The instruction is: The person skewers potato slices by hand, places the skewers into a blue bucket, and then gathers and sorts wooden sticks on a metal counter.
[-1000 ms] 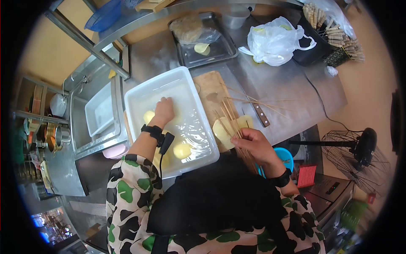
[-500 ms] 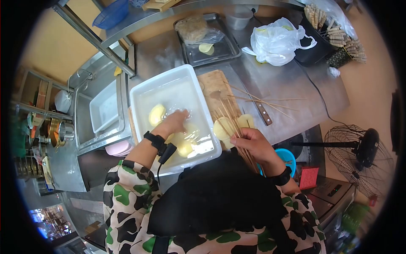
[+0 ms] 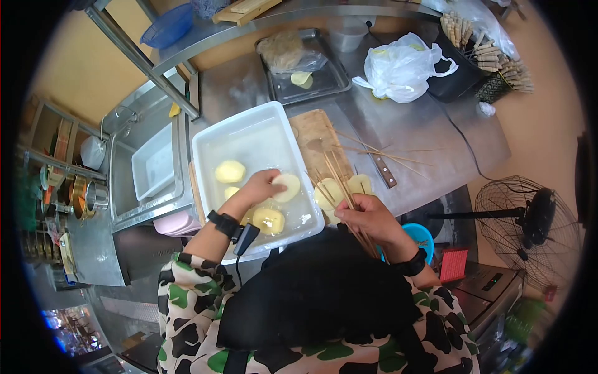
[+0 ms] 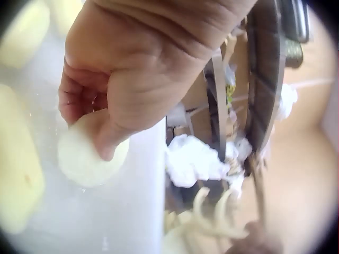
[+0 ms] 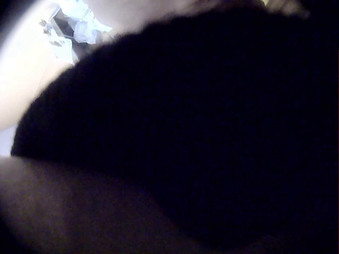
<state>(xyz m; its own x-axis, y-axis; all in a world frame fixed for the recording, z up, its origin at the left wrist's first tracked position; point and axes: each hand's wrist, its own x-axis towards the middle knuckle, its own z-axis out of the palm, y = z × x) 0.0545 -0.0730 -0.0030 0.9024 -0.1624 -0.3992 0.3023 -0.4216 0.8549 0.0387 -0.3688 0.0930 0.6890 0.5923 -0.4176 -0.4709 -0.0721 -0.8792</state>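
In the head view my left hand [image 3: 255, 188] pinches a thin, pale round potato slice [image 3: 288, 189] over the white tub [image 3: 303, 156] of water. The left wrist view shows the thumb on the face of the slice [image 4: 87, 164] and the other fingers behind it. Several peeled potatoes [image 3: 230, 171] sit in the tub's water. To the right of the tub, my right hand [image 3: 372, 219] grips a bundle of bamboo skewers [image 3: 337, 167]. Beside it, potato slices [image 3: 360, 184] overlap the skewers at the near end of the wooden board [image 3: 313, 128]. Dark cloth blocks most of the right wrist view.
A knife [image 3: 384, 171] and loose skewers [image 3: 408, 159] lie right of the board. Behind are a dark tray [image 3: 286, 93] with more slices and a white plastic bag [image 3: 398, 68]. A sink [image 3: 118, 206] stands left, a fan [image 3: 529, 218] right, and a blue bowl [image 3: 422, 237] below.
My left hand has moved from farther back in the tub toward its right side, and a potato slice now shows in its fingers. The right hand still grips the skewers and has barely moved.
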